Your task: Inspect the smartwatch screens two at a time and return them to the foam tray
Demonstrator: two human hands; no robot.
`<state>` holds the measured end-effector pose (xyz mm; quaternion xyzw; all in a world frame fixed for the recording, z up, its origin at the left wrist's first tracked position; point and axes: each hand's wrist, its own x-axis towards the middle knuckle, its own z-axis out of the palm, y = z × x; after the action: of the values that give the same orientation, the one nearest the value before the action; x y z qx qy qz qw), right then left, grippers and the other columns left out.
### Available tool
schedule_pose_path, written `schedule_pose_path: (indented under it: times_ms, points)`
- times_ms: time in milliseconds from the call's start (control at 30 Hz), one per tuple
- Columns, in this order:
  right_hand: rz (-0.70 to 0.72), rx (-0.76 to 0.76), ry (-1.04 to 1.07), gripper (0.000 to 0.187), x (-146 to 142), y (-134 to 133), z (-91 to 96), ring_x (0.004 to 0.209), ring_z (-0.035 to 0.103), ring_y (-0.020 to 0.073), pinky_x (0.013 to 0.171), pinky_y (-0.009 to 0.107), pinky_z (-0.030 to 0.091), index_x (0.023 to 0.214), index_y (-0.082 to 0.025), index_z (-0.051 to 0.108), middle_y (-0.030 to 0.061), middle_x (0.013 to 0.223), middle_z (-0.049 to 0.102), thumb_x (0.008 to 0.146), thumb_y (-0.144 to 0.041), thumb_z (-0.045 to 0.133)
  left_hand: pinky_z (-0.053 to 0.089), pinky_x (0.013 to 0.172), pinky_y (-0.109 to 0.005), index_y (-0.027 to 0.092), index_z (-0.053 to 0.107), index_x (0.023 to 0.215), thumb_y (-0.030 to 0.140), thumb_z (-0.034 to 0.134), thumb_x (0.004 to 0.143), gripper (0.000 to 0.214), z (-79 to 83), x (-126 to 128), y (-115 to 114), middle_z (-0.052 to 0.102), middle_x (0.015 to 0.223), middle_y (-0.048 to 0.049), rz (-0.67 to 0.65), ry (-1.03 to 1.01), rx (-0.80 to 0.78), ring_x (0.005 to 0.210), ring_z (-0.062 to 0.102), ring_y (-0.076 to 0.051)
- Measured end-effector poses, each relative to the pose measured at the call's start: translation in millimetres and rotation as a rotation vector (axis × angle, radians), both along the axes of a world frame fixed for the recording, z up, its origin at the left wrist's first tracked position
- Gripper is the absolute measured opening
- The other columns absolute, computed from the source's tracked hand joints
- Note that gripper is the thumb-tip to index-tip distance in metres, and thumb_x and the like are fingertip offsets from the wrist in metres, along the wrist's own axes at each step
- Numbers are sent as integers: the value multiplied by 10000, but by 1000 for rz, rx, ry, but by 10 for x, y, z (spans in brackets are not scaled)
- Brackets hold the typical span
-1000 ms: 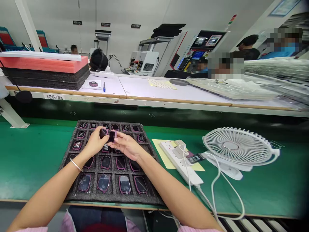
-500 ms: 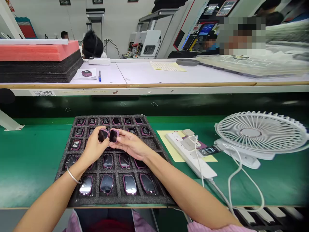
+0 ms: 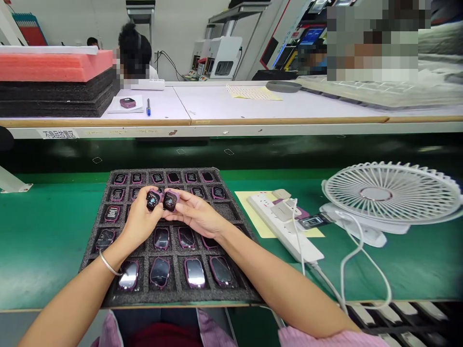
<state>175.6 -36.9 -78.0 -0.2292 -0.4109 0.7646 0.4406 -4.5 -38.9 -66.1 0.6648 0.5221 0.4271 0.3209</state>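
Two purple-framed smartwatch bodies without straps are held side by side above the tray, their screens lit with a watch face. My left hand [image 3: 142, 212] is closed on the left smartwatch [image 3: 153, 199]. Closed on the right smartwatch [image 3: 170, 201] is my right hand [image 3: 195, 212], its thumb at the lower edge. Beneath both hands lies a black foam tray [image 3: 173, 270] with square pockets, most holding more purple watch bodies. Some of those screens show white text, others are dark and reflective. My hands and forearms hide part of the tray's middle rows.
A white power strip [image 3: 289, 231] with plugs and cables lies right of the tray, beside a white fan [image 3: 376, 193]. Foam sheets [image 3: 47, 91] are stacked on the raised shelf [image 3: 210, 106], with a pen [image 3: 148, 107] and another watch nearby. People sit beyond.
Both held watch screens have gone from dark to lit, showing a watch face. My hands stay in nearly the same place; the whole view has shifted slightly.
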Motion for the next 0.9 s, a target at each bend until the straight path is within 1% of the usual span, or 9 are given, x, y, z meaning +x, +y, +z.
schedule_pose_path:
  times_ms: [100,233,367,500,567,733,900]
  points:
    - [4,27,4,470,-1,-3,4,873,746,165,886,332,576,1216,-232,637,26,1012,738,782,-280,811,481,775,-315,196,517,1126,258,548,786,347,-3,0,2,636,1039,-48,-6,-7,5,915,611,-191]
    - [23,44,1,481,-3,-6,5,875,744,164,897,340,568,1227,-226,624,28,997,742,787,-294,808,481,732,-307,187,512,1129,266,534,787,352,-4,-5,0,631,1028,-51,-25,-5,-9,862,608,-183]
    - [22,44,16,496,-1,-13,21,862,744,164,888,344,571,1224,-218,624,32,1015,741,776,-306,817,477,812,-325,193,515,1134,270,539,793,350,-9,-4,3,626,1042,-52,-25,-39,14,958,601,-199]
    - [39,52,29,480,1,-16,37,869,745,156,876,314,571,1217,-222,629,25,998,746,782,-306,814,465,876,-345,192,520,1132,262,545,785,354,-18,-1,8,621,1041,-51,-33,-57,22,999,592,-206]
    - [50,60,26,476,1,-17,36,875,745,158,883,319,568,1218,-222,627,27,991,747,787,-307,810,459,896,-353,191,520,1137,257,546,781,363,-18,-2,8,619,1047,-52,-42,-55,18,1014,586,-209]
    - [43,56,9,515,6,-16,23,878,743,172,920,368,558,1241,-224,615,36,1023,739,777,-322,815,453,905,-357,189,514,1136,259,545,785,359,0,2,4,618,1077,-60,-51,-80,12,991,586,-201]
    - [52,61,9,508,16,-16,31,881,742,169,911,351,559,1239,-224,613,34,1006,740,782,-325,811,459,888,-348,195,511,1133,252,556,775,365,10,5,7,624,1079,-58,-67,-112,-2,975,594,-197]
